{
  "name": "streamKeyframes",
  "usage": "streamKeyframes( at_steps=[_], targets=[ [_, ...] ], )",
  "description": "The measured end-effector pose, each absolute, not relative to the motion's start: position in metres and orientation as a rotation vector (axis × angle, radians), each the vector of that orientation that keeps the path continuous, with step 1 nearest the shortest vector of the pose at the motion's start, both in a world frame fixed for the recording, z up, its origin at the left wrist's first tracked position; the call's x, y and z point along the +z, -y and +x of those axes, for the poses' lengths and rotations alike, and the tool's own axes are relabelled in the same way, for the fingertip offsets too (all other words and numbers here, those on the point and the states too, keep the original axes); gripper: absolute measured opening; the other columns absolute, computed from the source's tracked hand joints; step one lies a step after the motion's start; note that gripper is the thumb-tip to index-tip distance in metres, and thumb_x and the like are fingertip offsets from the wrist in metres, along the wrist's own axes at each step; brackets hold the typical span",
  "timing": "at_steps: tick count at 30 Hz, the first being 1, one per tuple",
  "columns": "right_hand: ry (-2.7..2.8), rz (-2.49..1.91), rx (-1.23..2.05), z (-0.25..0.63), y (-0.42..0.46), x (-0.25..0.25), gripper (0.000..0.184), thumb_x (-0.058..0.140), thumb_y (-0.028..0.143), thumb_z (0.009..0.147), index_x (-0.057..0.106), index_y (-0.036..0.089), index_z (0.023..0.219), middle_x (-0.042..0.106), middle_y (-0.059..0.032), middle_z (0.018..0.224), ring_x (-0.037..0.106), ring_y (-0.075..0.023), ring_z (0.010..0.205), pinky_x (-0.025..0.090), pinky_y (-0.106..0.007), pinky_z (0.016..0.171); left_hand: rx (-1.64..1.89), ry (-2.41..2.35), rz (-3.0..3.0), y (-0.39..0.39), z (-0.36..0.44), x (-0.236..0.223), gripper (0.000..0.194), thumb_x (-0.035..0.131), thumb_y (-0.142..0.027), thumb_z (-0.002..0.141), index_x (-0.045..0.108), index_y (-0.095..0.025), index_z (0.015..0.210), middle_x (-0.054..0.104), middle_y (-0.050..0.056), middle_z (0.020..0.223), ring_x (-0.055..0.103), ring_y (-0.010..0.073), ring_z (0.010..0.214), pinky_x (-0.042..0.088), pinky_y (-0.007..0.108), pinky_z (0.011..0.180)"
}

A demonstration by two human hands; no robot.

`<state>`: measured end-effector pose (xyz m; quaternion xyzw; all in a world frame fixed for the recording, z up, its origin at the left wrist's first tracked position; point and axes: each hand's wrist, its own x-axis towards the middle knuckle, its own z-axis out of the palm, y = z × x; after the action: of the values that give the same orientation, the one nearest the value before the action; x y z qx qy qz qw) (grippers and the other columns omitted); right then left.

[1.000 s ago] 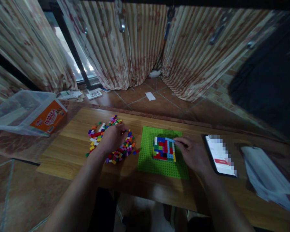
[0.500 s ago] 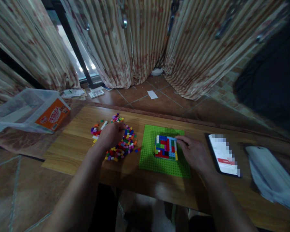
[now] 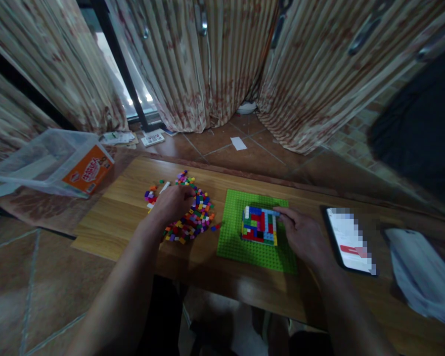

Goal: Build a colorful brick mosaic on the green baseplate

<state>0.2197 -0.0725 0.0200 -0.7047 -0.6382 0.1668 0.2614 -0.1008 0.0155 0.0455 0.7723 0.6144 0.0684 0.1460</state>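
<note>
Small toy bricks in many colours lie in a loose pile (image 3: 193, 225) on the wooden table. Over the pile's far left part is my left hand (image 3: 175, 200), fingers curled down together; whether a brick is between them is hidden. A green studded baseplate (image 3: 232, 247) lies to the right. On it stands a low rectangular brick build (image 3: 259, 226) with red, blue, white, green and yellow bricks. My right hand (image 3: 300, 232) comes from the right, its thumb and fingers closed at the build's far right corner, by a light blue brick.
A phone (image 3: 348, 242) with a lit screen lies right of the baseplate, and a pale plastic-wrapped packet (image 3: 421, 267) beyond it. Off the table's left end stands a clear plastic bin (image 3: 48, 168) with an orange label. Curtains (image 3: 178, 64) hang behind.
The whole view has shifted slightly, so things sit a little further right. My left hand stays over the pile and my right hand stays at the build's corner, with little visible movement.
</note>
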Motion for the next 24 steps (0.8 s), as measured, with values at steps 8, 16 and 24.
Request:
streamKeyframes(
  at_steps=[8, 16, 24],
  targets=[
    [1.746, -1.918, 0.470, 0.219, 0.073, 0.020, 0.035, 0.043, 0.032, 0.091, 0.071, 0.023, 0.109, 0.072, -0.0063, 0.112, 0.067, -0.0249, 0.102, 0.050, -0.042, 0.094, 0.181, -1.811, 2.237, -0.017, -0.102, 0.043, 0.027, 0.050, -0.029, 0.084, 0.075, -0.022, 0.092, 0.076, 0.005, 0.085, 0.068, 0.0205, 0.078, 0.044, 0.027, 0.068],
    [1.747, -1.922, 0.406, 0.220, 0.073, 0.021, 0.034, 0.044, 0.033, 0.092, 0.071, 0.022, 0.108, 0.073, -0.0064, 0.109, 0.068, -0.0230, 0.099, 0.052, -0.039, 0.090, 0.212, -1.834, 2.188, -0.018, -0.108, 0.049, 0.027, 0.050, -0.025, 0.083, 0.076, -0.019, 0.092, 0.075, 0.006, 0.083, 0.067, 0.0180, 0.075, 0.044, 0.024, 0.065],
    [1.673, -1.681, 0.080, 0.208, 0.091, 0.033, 0.026, 0.055, 0.037, 0.091, 0.071, 0.024, 0.107, 0.073, -0.0045, 0.104, 0.069, -0.0200, 0.093, 0.054, -0.032, 0.082, 0.228, -1.527, 2.180, -0.013, -0.113, 0.048, 0.023, 0.054, -0.014, 0.076, 0.074, -0.017, 0.086, 0.074, 0.002, 0.079, 0.065, 0.0151, 0.073, 0.045, 0.021, 0.065]
  ],
)
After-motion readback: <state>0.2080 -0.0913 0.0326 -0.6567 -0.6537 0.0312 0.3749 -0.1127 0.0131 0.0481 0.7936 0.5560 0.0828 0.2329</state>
